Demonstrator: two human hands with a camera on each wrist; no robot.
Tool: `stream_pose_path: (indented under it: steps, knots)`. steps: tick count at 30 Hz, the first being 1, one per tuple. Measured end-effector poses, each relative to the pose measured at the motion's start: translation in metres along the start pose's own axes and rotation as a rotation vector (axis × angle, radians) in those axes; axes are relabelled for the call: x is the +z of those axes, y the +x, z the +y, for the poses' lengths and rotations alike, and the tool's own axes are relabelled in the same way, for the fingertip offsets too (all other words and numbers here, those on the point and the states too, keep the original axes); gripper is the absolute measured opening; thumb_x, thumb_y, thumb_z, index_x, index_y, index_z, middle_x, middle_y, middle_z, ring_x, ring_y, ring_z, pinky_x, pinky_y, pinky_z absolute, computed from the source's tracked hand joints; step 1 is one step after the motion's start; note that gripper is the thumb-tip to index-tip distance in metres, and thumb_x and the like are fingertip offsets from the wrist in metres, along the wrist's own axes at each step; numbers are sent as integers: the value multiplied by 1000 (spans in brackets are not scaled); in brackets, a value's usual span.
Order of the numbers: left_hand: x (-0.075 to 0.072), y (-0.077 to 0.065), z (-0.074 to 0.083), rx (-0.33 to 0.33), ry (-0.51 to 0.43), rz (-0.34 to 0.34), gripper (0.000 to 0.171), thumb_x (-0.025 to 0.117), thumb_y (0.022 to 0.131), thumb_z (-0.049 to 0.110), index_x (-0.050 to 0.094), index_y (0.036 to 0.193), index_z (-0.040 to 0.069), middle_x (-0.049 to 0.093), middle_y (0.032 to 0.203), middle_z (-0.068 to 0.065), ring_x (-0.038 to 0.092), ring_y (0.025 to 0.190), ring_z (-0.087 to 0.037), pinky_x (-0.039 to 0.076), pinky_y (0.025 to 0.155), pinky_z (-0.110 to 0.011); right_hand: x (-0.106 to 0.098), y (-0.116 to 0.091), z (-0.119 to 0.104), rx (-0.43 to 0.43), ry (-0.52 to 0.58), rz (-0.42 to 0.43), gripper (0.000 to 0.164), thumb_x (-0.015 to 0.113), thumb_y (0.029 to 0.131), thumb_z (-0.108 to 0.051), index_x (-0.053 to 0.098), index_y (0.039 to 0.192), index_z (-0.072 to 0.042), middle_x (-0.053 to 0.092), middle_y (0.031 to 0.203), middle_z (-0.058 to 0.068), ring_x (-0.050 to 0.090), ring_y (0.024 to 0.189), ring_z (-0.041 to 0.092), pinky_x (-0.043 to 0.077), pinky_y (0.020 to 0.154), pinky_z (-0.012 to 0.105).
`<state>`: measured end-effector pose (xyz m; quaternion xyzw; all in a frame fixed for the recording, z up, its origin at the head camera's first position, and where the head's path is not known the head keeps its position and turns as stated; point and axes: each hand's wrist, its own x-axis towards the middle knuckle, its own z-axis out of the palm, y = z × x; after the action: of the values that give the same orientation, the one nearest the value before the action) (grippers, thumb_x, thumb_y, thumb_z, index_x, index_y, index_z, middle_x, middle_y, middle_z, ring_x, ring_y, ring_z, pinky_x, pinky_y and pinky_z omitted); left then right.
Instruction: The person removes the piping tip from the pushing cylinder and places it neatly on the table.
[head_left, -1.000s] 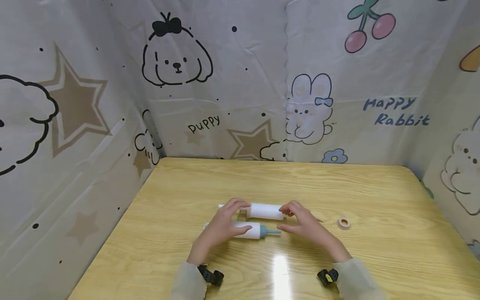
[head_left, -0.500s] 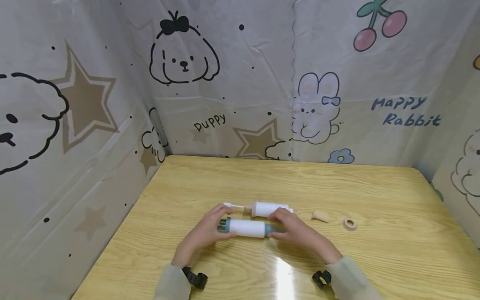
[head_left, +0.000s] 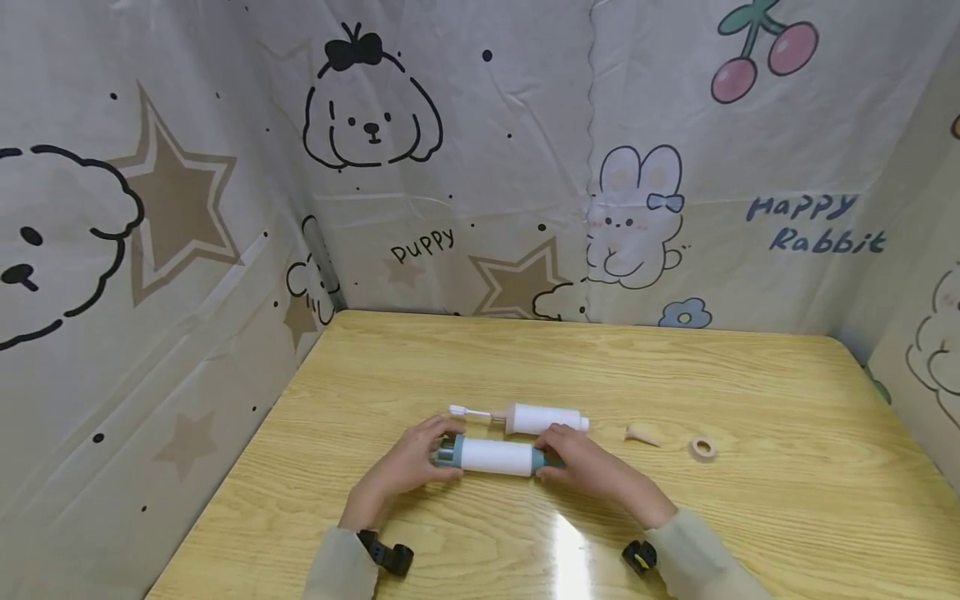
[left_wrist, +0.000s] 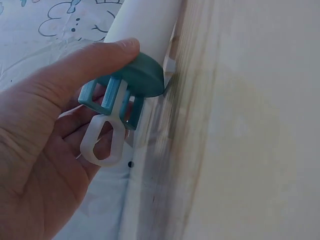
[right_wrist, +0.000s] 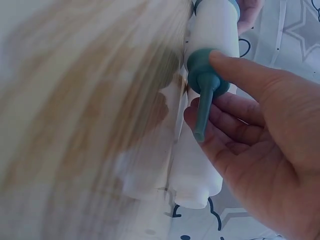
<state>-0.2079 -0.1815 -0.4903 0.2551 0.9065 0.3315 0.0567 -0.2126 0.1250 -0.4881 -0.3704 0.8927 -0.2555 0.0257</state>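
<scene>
A white syringe-like tube (head_left: 495,457) with teal end caps lies crosswise on the table, held at both ends. My left hand (head_left: 408,458) grips its left teal cap (left_wrist: 142,75), thumb on top and fingers behind. From that end a white loop handle (left_wrist: 102,150) sticks out between teal prongs. At the other end, my right hand (head_left: 581,458) pinches the teal collar of the nozzle (right_wrist: 205,107) between thumb and fingers. Just behind lies a second white tube (head_left: 543,418) with a pink collar, its white plunger rod (head_left: 472,412) drawn out to the left.
To the right on the wooden table (head_left: 750,525) lie a small pink cone-shaped nozzle (head_left: 641,436) and a pink ring (head_left: 703,449). A printed cloth (head_left: 480,167) hangs behind the table and along its sides.
Both hands, spread above the two tubes a second ago, have come down onto the ends of the teal-capped tube. Over the last half second little has moved.
</scene>
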Motion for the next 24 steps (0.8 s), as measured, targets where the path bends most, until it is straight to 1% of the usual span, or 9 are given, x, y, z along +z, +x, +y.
stream_pose_path:
  steps: [3,6,10,15,20,24]
  knots:
    - [1,0,-2,-9,-17,5,57,82,80,24,58,129,10,60,131,-6,61,116,-24,54,97,-44,0,0,0,14,3,-16,26,72,89,-19,65,108,-2,63,99,3,52,86,7,49,73,24]
    - [2,-1,-3,1,-40,16,56,83,78,26,59,126,9,62,125,-4,62,114,-23,54,98,-43,-1,-1,0,20,25,-15,25,72,89,-18,65,107,-2,63,99,3,52,85,7,49,72,23]
    - [3,-1,-2,24,-76,38,56,83,78,27,60,125,8,63,122,-3,64,112,-22,54,98,-43,-2,-5,2,13,101,38,24,74,86,-15,65,105,-2,64,98,4,57,83,8,53,72,21]
    - [4,0,5,56,-96,71,56,83,78,26,60,126,8,62,124,-2,64,113,-21,54,98,-41,-6,-14,5,19,184,113,26,76,84,-14,64,105,-6,66,98,4,61,82,11,56,71,22]
    - [7,4,13,87,-114,89,55,84,77,23,61,125,7,62,125,-2,64,112,-20,55,98,-38,-10,-23,7,-1,219,168,26,76,84,-11,63,105,-7,65,96,3,63,81,15,56,70,24]
    - [10,6,19,109,-121,105,55,84,77,23,61,124,6,62,123,-3,64,111,-21,56,96,-37,-12,-30,10,-12,222,200,27,76,84,-11,63,107,-8,65,97,3,62,82,10,57,71,23]
